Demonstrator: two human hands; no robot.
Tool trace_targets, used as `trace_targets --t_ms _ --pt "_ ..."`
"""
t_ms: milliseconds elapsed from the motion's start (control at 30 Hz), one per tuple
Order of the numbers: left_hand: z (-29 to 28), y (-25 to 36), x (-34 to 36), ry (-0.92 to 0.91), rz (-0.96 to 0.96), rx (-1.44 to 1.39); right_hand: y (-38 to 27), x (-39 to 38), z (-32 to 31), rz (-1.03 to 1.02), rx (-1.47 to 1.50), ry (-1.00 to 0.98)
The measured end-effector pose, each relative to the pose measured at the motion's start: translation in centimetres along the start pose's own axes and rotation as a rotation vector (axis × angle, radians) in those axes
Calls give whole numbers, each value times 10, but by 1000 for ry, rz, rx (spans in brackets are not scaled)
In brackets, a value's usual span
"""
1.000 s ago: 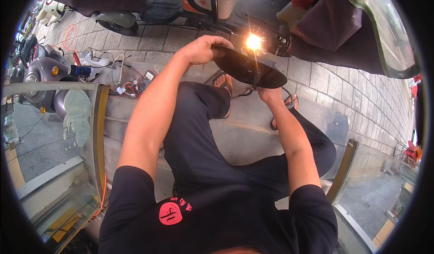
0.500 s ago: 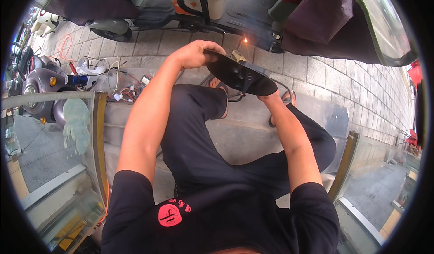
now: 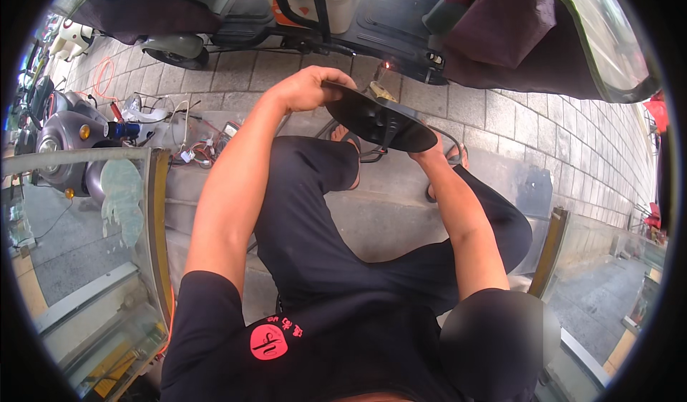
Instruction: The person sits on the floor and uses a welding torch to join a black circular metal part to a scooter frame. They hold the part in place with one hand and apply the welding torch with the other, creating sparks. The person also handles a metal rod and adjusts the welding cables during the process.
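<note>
My left hand (image 3: 313,89) is closed on the upper left edge of a black welding hand shield (image 3: 372,118), fingers over the rim. The shield tilts above my knees, its inner side with a moulded handle toward me. Just past its far edge shows a yellowish electrode holder (image 3: 383,92). A small orange glow (image 3: 387,65) sits beyond it, near the dark floor edge of a vehicle. My right hand (image 3: 428,153) is at the shield's lower right edge. Its fingers are hidden behind the shield, so what they hold cannot be seen.
A cargo tricycle (image 3: 393,23) with a dark floor stands ahead. Left are a grey scooter (image 3: 61,141), a blue cylinder (image 3: 123,129) and tangled wires (image 3: 200,152). Glass panels with frames (image 3: 159,209) flank me. Sandalled feet (image 3: 343,139) rest on a concrete step (image 3: 372,223).
The orange glow has become smaller and dimmer, and sits slightly lower in the view. Both hands and the shield have barely moved. A blurred round patch now covers my right sleeve.
</note>
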State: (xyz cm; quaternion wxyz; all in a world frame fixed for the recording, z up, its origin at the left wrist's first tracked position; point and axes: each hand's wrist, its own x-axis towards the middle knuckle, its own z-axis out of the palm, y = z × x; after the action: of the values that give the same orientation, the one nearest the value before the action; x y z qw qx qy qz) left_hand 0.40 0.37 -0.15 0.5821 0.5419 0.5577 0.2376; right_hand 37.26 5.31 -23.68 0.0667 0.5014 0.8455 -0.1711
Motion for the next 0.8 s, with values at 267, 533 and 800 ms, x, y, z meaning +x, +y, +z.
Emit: trace_targets --t_ms 267,533,800 --pt "0 -2 1 19 28 -15 -5 -5 -12 5 18 15" --pt "2 3 0 36 30 -58 -2 -3 -11 -27 -45 125" --pt "1 -1 0 51 101 -23 -31 -16 -53 -133 31 209"
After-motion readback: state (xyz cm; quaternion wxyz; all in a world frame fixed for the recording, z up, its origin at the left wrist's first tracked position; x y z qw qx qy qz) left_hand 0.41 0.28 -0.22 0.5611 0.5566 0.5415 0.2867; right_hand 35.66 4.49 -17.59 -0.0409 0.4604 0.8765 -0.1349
